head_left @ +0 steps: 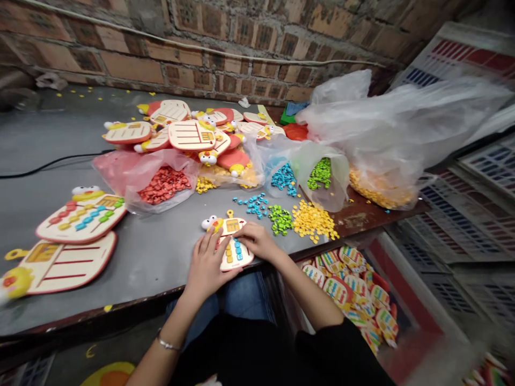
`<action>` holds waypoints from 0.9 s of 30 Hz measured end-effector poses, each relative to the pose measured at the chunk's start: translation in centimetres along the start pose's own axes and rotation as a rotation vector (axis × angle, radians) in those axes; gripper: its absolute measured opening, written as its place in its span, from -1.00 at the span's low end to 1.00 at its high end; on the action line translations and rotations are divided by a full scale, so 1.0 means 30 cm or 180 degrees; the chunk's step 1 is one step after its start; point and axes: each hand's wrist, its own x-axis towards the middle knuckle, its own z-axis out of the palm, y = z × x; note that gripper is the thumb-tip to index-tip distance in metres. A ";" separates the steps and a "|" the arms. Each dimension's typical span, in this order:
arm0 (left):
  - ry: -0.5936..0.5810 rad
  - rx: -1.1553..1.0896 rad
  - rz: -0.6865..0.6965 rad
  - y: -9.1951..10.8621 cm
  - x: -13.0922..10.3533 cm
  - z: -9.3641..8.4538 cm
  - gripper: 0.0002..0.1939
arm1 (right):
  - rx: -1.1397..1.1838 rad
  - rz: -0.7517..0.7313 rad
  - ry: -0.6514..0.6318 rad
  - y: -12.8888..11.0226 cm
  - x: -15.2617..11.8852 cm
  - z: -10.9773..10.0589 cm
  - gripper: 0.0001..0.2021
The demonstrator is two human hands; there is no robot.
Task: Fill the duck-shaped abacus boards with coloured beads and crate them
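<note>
A cream duck-headed toy board lies at the table's front edge, with yellow and blue beads in its slots. My left hand grips its left side, fingers bent over the upper left part. Over the upper right part, my right hand has its fingertips pressed down by the blue beads; anything between them is too small to make out. Loose blue, green and yellow beads lie in heaps just beyond and right of my right hand.
Bags of red, blue and green beads stand behind. Boards are piled at the back; two more lie at left. A crate below right holds filled boards. A black cable crosses the table.
</note>
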 end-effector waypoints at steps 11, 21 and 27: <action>-0.0007 0.0005 -0.0011 0.002 0.003 -0.002 -0.30 | -0.1706 0.1469 0.1797 0.208 -0.154 -0.382 -0.80; -0.0071 -0.0053 -0.0066 0.005 0.001 -0.010 -0.26 | -0.2295 0.1474 0.1039 0.325 -0.147 -0.431 -0.88; -0.0040 -0.0073 -0.0064 0.004 0.001 -0.008 -0.27 | -0.0402 0.1515 0.1915 0.286 -0.141 -0.387 -0.95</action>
